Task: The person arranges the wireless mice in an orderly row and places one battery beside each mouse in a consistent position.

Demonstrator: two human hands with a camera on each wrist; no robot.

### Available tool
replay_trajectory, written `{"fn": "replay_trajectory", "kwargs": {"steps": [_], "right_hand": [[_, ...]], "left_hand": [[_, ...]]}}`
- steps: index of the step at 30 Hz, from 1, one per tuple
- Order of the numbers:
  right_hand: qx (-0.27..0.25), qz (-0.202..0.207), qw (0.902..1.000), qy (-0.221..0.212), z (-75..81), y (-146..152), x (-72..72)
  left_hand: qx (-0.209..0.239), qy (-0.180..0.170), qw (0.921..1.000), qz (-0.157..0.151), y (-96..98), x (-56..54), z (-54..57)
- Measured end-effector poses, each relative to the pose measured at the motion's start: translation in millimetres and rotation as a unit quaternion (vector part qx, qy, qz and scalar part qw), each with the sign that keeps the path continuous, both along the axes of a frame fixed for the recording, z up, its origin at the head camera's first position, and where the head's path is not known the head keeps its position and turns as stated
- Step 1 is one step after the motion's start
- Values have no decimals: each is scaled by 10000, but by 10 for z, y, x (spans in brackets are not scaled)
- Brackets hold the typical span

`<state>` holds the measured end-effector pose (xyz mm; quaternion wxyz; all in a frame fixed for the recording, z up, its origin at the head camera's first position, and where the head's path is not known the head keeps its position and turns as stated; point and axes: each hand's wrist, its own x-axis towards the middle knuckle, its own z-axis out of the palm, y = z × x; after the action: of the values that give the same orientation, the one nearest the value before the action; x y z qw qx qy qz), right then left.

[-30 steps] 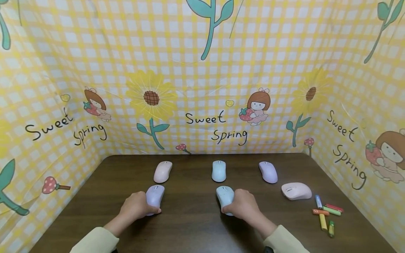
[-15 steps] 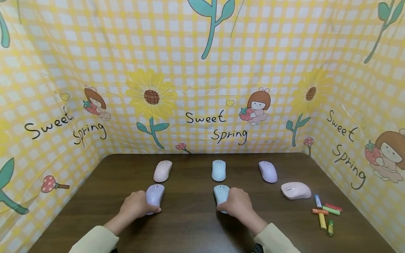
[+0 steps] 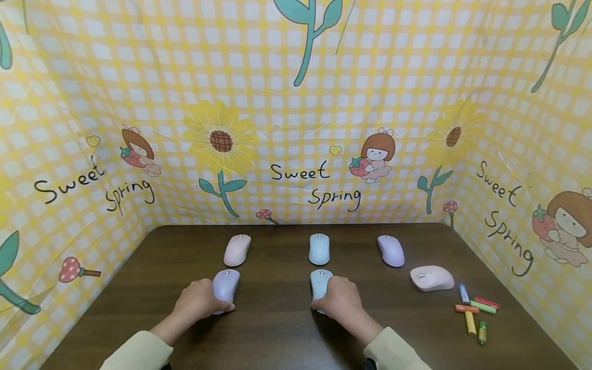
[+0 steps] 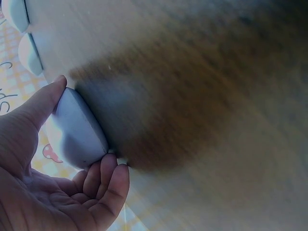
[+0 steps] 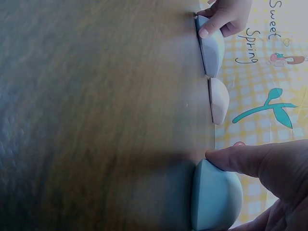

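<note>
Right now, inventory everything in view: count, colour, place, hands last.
Rounded pink computer mice: two, pale pink, back left and right side
Rounded blue computer mice: two, light blue, back and front middle
Rounded purple computer mice: two, pale purple, back right and front left
Small battery-like cylinders: six, blue, red, orange, yellow and two greens, right side
Wood-grained tabletop: one, dark brown, beneath them
Checked cloth backdrop: one, yellow and white, printed, back and sides
Long sleeves: two, cream, bottom edge
Wrist pieces: two, black, bottom edge, partly hidden
Bare left hand: one, gripping front purple mouse
Bare right hand: one, gripping front blue mouse
</note>
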<state>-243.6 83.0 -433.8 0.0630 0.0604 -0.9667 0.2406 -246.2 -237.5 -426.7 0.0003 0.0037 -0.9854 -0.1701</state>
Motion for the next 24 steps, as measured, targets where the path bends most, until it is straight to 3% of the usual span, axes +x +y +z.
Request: {"fn": "replay_trajectory", "kwargs": {"steps": [12, 24], "right_hand": [[167, 134, 9997, 136, -15, -25, 14], [83, 150, 9999, 0, -32, -40, 13]], "left_hand": [[17, -31, 10000, 19, 8, 1, 11], [11, -19, 10000, 10, 13, -6, 1]]}}
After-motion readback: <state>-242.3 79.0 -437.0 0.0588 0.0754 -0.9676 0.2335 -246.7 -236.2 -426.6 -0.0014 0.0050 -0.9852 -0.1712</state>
